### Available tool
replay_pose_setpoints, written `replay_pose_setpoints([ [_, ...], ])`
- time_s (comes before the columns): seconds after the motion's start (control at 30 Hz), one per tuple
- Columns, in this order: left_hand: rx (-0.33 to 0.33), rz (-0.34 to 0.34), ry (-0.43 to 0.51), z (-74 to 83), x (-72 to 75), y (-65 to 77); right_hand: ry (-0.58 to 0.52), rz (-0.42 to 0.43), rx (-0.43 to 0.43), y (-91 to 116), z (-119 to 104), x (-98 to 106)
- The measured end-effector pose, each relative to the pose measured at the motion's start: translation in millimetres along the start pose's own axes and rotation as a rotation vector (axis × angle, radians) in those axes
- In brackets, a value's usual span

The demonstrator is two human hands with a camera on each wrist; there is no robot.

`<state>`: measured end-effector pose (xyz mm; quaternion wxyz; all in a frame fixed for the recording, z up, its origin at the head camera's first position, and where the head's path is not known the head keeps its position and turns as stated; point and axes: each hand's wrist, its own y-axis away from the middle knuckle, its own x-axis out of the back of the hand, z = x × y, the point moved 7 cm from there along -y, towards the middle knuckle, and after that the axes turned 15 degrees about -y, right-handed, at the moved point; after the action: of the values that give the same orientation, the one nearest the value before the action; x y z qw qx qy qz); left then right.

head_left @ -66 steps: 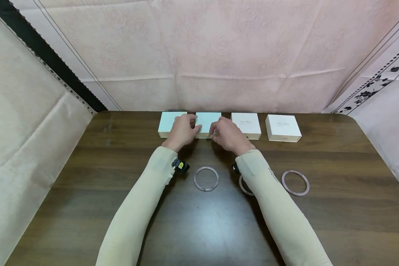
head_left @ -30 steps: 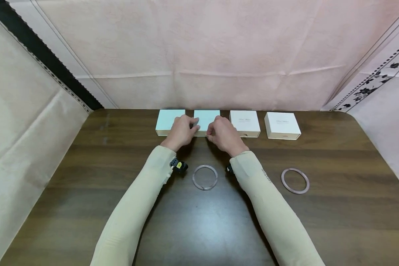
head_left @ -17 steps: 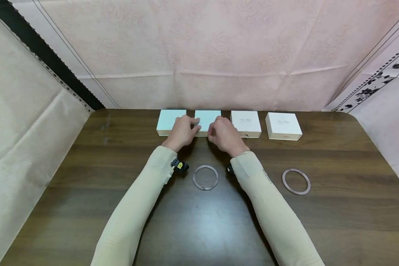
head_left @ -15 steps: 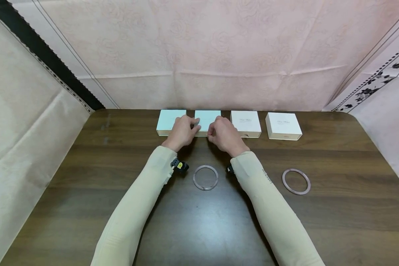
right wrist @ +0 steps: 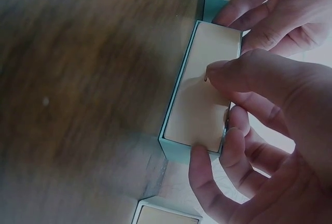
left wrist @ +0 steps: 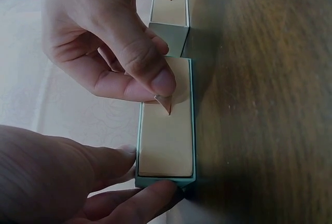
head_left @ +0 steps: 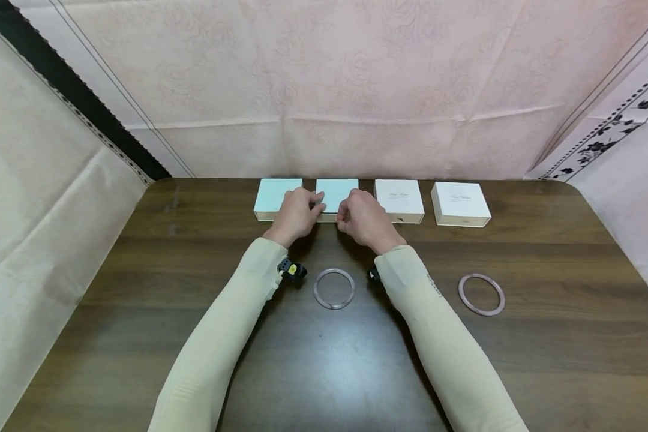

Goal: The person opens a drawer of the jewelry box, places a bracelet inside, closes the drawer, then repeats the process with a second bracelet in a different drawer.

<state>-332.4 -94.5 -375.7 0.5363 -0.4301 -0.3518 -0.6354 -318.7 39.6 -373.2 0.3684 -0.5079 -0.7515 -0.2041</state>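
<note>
A person's right fingers [left wrist: 163, 82] pinch a small tab [left wrist: 166, 106] on the second teal box [head_left: 337, 191] along the table's [head_left: 324, 372] back, while left fingers [left wrist: 149, 201] hold its end; an even, straight pull seems best.

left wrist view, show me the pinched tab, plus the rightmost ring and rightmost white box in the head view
Pinched tab [left wrist: 165, 102], left wrist view, its visible middle
Rightmost ring [head_left: 485, 312], head view, near edge of its band
Rightmost white box [head_left: 461, 200], head view, middle of its top
</note>
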Motion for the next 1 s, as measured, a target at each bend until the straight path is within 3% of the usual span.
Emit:
replay_pose_setpoints([
  [0.5,0.012,-0.038,0.001,1.2,-1.6,0.2,0.01,-0.011,0.008,0.8,-0.1,1.1],
  [1.0,-0.007,-0.023,-0.006,1.1,0.3,2.6,-0.027,-0.02,-0.006,-0.8,-0.6,1.1],
])
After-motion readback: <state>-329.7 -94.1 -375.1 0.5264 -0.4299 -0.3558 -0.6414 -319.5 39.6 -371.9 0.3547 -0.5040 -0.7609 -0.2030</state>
